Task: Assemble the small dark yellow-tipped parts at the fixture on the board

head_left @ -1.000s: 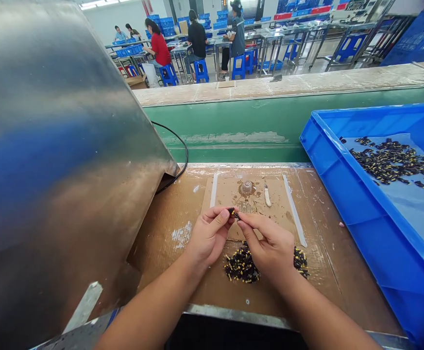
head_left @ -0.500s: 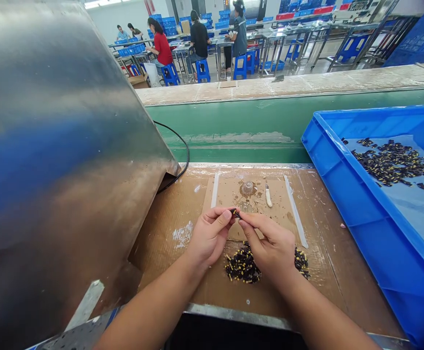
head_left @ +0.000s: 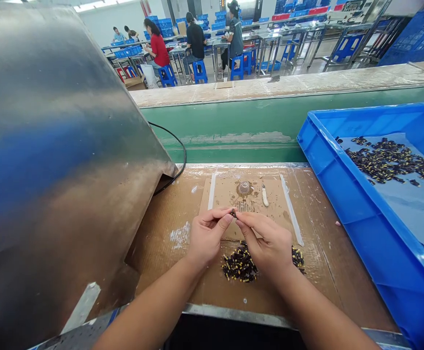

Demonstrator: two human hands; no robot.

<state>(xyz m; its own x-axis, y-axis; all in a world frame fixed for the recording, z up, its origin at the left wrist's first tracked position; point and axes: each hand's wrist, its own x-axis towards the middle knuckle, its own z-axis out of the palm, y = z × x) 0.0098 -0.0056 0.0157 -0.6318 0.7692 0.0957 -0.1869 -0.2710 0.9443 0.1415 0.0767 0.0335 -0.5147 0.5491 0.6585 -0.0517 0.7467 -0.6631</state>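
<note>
Between the fingertips of both hands is a small black part (head_left: 233, 213), partly hidden by the fingers. My left hand (head_left: 209, 236) pinches it from the left, thumb on top. From the right, my right hand (head_left: 270, 240) grips it between thumb and forefinger. Below them, a pile of small black and yellow parts (head_left: 240, 264) lies on the cardboard, partly covered by my right hand. Beyond the hands are a small clear round cup (head_left: 245, 187) in a stained patch and a white-handled knife (head_left: 264, 195).
A big metal housing (head_left: 62, 165) fills the left side, with a black cable (head_left: 183, 150) beside it. At the right stands a blue bin (head_left: 357, 209) holding many black and yellow parts. Several people sit or stand at far benches beyond the green barrier (head_left: 226, 131).
The whole view has shifted slightly, so most things appear a little further left. The black part has turned between the fingertips and shows less yellow; both hands still pinch it.
</note>
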